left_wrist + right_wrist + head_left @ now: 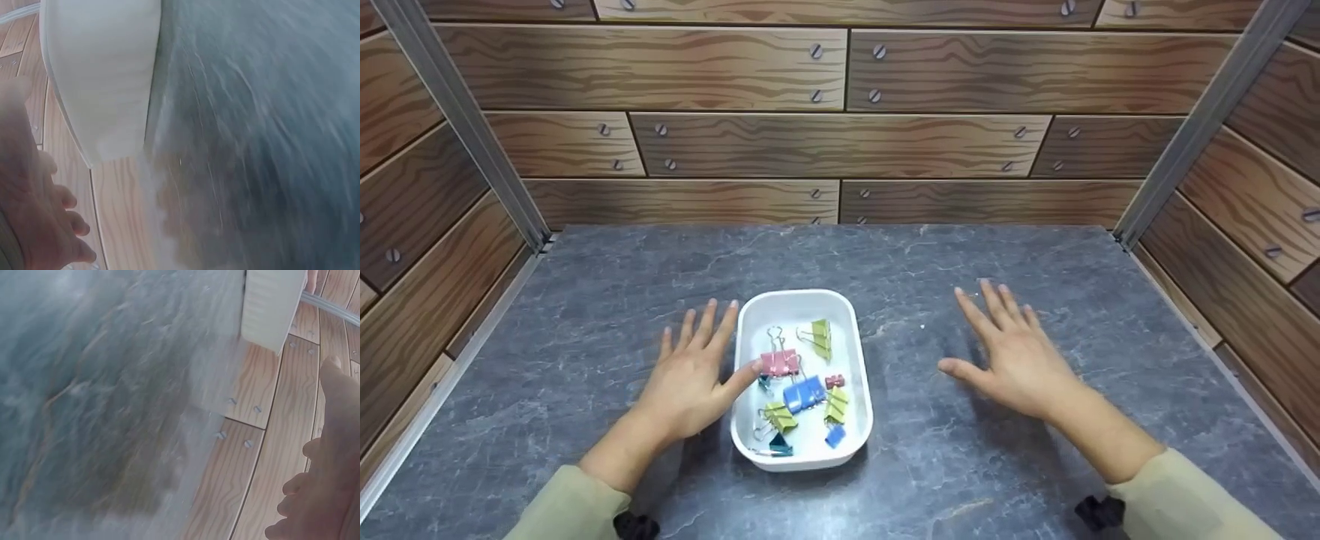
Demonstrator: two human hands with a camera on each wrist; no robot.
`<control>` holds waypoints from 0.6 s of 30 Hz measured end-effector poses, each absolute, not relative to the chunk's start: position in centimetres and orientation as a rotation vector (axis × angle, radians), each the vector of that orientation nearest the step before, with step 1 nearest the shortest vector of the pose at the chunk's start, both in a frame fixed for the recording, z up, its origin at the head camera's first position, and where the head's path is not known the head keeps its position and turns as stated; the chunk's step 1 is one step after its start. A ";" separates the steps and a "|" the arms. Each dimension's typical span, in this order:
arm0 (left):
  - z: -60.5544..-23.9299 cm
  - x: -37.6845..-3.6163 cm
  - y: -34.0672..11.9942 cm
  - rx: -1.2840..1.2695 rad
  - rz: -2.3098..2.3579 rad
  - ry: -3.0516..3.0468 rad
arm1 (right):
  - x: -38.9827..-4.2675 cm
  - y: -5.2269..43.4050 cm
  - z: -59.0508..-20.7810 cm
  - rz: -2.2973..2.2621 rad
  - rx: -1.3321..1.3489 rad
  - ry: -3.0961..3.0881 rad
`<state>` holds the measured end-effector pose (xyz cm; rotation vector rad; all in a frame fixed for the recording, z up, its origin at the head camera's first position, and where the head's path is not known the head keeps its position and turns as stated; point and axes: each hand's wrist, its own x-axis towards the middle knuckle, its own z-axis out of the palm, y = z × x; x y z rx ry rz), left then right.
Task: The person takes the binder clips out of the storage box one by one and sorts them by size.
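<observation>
A white plastic tray (802, 459) sits on the dark table, holding several binder clips of mixed sizes. Among them are a pink clip (780, 363), a blue clip (804, 394), a green clip (821, 339) at the far end and a dark teal clip (781, 444) near the front. My left hand (690, 386) is spread at the tray's left side, its thumb overlapping the rim in the head view. Well to the right of the tray, my right hand (1020, 360) has its fingers extended and holds nothing. Both wrist views show the tray's outer wall (104, 79) beyond the hands.
The grey marbled tabletop (915, 262) is bounded by wood-patterned panels (840, 142) at the back and both sides. Metal posts (1207, 120) stand at the back corners. Light sleeves (1192, 495) cover the forearms, with a black band (1101, 513) by each wrist.
</observation>
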<state>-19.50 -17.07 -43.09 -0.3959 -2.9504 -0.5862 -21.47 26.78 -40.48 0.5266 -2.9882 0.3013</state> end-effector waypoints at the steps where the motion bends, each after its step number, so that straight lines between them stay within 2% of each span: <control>1: -43.1 -19.6 -16.9 -0.401 -0.612 -2.946 | -21.5 26.6 -40.4 0.304 0.538 -2.981; 18: -45.2 -19.8 -16.5 -0.474 -1.114 -2.811 | -22.3 21.9 -38.1 0.524 0.721 -2.881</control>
